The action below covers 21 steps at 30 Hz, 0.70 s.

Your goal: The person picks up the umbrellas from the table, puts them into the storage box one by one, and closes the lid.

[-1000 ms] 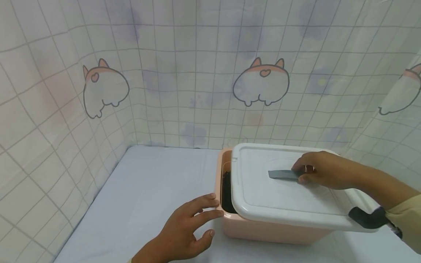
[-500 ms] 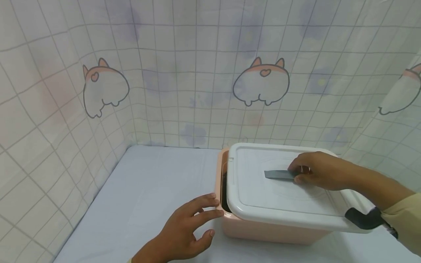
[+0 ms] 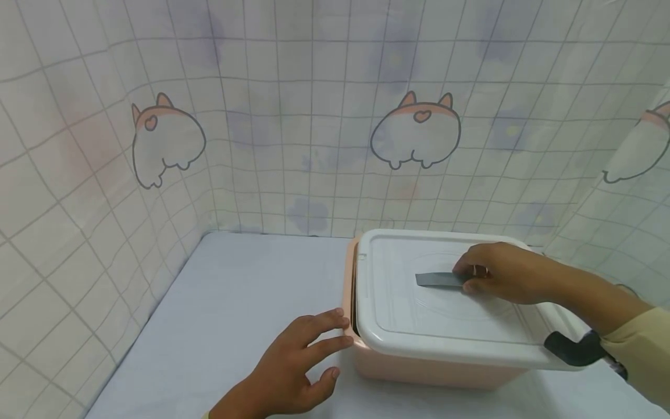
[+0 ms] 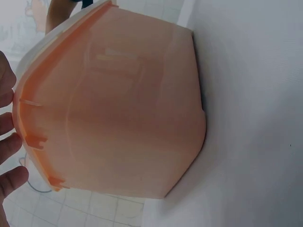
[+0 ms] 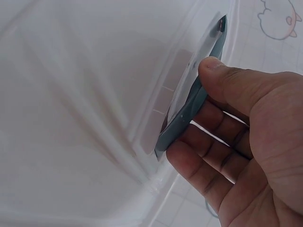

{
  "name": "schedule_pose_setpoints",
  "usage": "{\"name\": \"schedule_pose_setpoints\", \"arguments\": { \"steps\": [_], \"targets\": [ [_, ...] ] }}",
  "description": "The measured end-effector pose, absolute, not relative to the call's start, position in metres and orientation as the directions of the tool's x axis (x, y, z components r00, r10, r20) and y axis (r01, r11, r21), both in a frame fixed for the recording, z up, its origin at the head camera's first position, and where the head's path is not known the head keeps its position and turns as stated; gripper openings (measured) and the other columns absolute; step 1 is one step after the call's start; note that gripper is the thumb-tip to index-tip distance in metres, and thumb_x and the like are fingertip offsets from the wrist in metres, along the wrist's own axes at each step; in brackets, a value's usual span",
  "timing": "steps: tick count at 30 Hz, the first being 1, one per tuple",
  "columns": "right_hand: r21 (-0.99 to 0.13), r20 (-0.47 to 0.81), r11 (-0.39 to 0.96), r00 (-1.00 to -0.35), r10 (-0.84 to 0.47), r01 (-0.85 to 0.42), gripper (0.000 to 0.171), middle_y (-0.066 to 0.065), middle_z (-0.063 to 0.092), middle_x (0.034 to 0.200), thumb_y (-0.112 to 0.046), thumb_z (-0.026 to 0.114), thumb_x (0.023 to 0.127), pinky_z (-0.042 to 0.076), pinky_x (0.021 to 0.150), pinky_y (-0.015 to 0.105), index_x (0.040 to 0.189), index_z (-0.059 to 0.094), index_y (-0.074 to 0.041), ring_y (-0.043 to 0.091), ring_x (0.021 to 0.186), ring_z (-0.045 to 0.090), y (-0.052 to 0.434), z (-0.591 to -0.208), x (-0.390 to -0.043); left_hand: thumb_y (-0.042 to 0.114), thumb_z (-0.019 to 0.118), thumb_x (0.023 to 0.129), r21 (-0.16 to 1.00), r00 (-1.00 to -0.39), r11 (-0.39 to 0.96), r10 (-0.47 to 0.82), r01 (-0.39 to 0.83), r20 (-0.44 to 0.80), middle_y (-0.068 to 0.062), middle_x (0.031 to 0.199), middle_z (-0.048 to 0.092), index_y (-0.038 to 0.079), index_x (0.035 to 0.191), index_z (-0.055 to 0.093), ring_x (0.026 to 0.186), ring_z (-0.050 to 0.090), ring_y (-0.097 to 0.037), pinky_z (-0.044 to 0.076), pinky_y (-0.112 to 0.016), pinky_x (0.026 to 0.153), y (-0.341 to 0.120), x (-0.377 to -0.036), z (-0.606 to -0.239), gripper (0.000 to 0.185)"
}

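Note:
A peach plastic storage box [image 3: 429, 370] stands on the table, and its white lid [image 3: 392, 320] lies over the top, shifted right. Only a narrow gap shows along the left rim, so the inside is hidden. My right hand [image 3: 508, 272] pinches a grey-green strip handle [image 3: 437, 279] fixed to the middle of the lid; the right wrist view shows thumb and fingers on the strip [image 5: 182, 118]. My left hand [image 3: 293, 364] has its fingers spread, with fingertips at the box's front left corner. In the left wrist view those fingers [image 4: 8, 146] meet the rim of the box.
A pale cloth covers the table [image 3: 235, 279]. Behind and on both sides hangs a gridded curtain [image 3: 293, 116] with cartoon animals. A black wrist mount [image 3: 570, 349] on the right forearm sits close to the lid's front right corner.
My right hand has slid the lid to the left, narrowing the gap at the box's left rim. A dark item seen inside earlier is now covered. My left hand has stayed almost still.

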State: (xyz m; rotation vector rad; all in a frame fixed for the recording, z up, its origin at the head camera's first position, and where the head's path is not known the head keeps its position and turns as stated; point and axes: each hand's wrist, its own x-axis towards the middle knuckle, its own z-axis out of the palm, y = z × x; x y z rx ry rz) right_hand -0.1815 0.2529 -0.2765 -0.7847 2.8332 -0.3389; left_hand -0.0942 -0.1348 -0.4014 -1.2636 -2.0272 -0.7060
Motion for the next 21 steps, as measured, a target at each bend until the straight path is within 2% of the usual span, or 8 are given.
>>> {"name": "schedule_pose_setpoints", "arguments": {
  "steps": [13,21],
  "targets": [
    [-0.253,-0.088,0.809,-0.82,-0.565,-0.531,0.028,-0.012,0.067,0.103,-0.022,0.08,0.09,0.055,0.08,0.036,0.116,0.074,-0.014,0.01,0.089,0.059,0.246,-0.275,-0.181,0.028,0.049,0.099,0.053,-0.264,0.379,0.531,0.924,0.805,-0.013,0.136,0.061,0.012,0.122,0.07,0.124,0.06,-0.028,0.053,-0.04,0.093,-0.134,-0.098,-0.4,0.035],
    [-0.258,-0.086,0.806,-0.819,-0.568,-0.532,0.027,-0.012,0.067,0.102,-0.021,0.08,0.09,0.055,0.081,0.037,0.116,0.074,-0.015,0.01,0.089,0.06,0.241,-0.274,-0.181,0.025,0.048,0.099,0.025,-0.214,0.364,0.49,0.931,0.845,-0.017,0.132,0.062,0.008,0.118,0.071,0.118,0.063,-0.03,0.054,-0.039,0.089,-0.133,-0.099,-0.394,0.034]
  ]
}}
